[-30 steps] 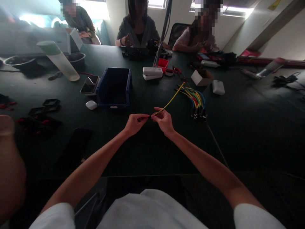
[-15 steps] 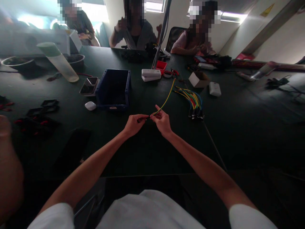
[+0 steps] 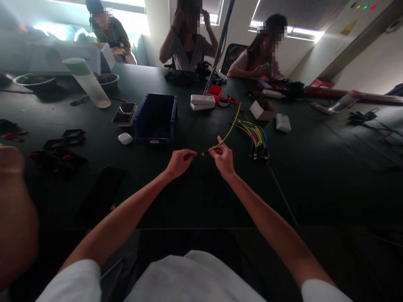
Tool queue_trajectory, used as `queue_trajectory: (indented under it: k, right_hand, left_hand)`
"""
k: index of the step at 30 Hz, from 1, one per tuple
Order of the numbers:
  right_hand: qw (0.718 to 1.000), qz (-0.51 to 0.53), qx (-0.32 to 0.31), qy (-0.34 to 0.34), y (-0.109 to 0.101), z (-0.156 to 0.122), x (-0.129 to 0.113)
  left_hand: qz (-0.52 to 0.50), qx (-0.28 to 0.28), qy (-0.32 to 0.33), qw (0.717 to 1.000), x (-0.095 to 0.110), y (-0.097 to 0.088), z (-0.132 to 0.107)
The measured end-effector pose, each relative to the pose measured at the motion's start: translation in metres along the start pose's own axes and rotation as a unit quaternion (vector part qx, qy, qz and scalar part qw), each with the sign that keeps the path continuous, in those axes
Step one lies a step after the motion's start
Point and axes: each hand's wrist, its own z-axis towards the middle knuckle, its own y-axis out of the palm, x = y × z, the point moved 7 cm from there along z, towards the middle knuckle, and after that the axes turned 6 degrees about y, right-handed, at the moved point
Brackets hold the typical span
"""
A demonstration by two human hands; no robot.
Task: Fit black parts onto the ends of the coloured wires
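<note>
My right hand (image 3: 224,159) pinches a yellow-green wire (image 3: 234,122) near its lower end. A ring terminal (image 3: 203,154) with a dark sleeve sticks out to the left of the fingertips, and the wire's other end curves up and away. Just left of the terminal, apart from it, my left hand (image 3: 180,162) is closed, thumb and fingers together. Something dark shows between its fingers, too small to make out. To the right lies a bundle of yellow, green, blue and red wires (image 3: 258,136), their ring terminals towards me.
Left of centre stands a blue bin (image 3: 155,121), with a white case (image 3: 125,139) beside it. Dark frames and parts (image 3: 56,157) lie further left, near another person's arm (image 3: 15,209). White boxes (image 3: 202,102) and a red-handled tool (image 3: 232,100) lie behind. Several people sit across the table.
My hands have drawn apart. The right one has moved right with the wire, so the ring terminal now shows between them. The view has shifted slightly.
</note>
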Motion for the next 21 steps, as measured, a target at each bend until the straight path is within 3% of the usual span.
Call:
queue_trajectory:
  k: [6,11,21]
  right_hand:
    - [0.994,-0.070,0.072,-0.050,-0.028,0.002,-0.010]
    - [0.977,-0.143,0.135,-0.084,-0.063,0.001,-0.022]
    - [0.940,-0.262,0.213,-0.041,-0.144,0.004,-0.016]
  left_hand:
    - [0.007,-0.022,0.000,1.000,0.002,0.000,-0.001]
    - [0.005,-0.023,0.004,1.000,0.002,-0.002,0.000]
    - [-0.006,-0.028,0.025,0.999,-0.003,-0.003,-0.001]
